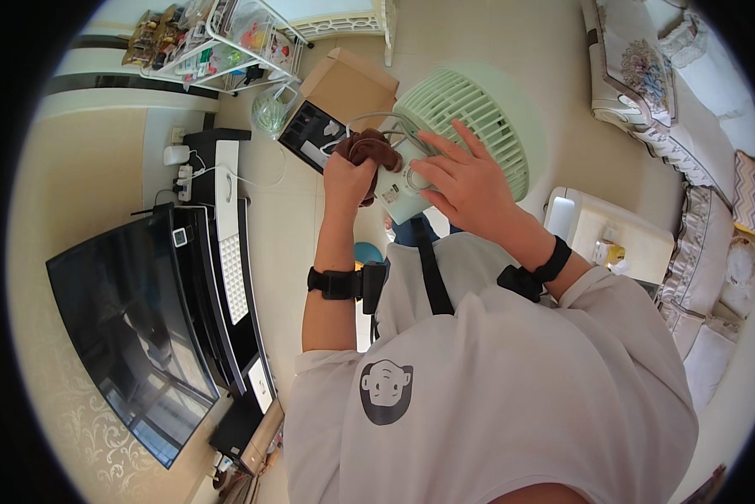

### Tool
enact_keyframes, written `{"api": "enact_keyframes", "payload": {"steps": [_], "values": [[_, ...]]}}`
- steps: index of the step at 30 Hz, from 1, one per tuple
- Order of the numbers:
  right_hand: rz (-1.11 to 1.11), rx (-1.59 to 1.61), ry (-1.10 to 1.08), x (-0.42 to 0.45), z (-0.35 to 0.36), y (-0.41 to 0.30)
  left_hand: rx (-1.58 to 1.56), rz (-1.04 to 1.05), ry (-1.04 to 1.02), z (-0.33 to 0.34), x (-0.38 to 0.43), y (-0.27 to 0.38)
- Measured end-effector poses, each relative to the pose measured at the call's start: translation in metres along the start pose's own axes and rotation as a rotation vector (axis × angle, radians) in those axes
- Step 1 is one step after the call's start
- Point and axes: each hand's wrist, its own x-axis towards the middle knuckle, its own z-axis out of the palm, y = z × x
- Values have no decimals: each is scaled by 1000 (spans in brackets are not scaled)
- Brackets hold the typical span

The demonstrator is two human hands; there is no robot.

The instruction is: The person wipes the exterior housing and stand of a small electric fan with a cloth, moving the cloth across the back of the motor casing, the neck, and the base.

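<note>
In the head view, a pale green electric fan point(472, 113) with a slatted round guard is held up before me. Its base point(397, 192) points towards my body and bears a round knob and a small label. My left hand point(347, 179) grips a brown cloth point(371, 150) against the left side of the fan. A grey cable point(409, 126) lies in loops between the guard and the base. Spread fingers of my right hand point(465, 176) touch the fan near the knob, with nothing visible held in them.
Beyond the fan stand an open cardboard box point(352, 82), a black tray point(308, 135) of small items and a white wire rack point(257, 63). A television point(138, 327) and its cabinet are at left. A cream side table point(635, 239) and a sofa point(699, 233) are at right.
</note>
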Motion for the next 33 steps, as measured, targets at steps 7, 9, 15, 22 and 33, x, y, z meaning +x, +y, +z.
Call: {"api": "enact_keyframes", "payload": {"steps": [7, 9, 15, 22, 33], "values": [[239, -114, 36, -12, 10, -33, -168, 238, -63, -12, 5, 13], [284, -109, 88, -17, 17, -38, -241, 278, -76, -11, 4, 25], [319, -149, 190, -17, 31, -38, 324, 670, -204, 3, -8, 40], [313, -155, 189, -19, 37, -34, 462, 589, -437, -44, -19, 31], [320, -155, 215, -17, 33, -34, 484, 747, -341, -18, -4, 34]]}}
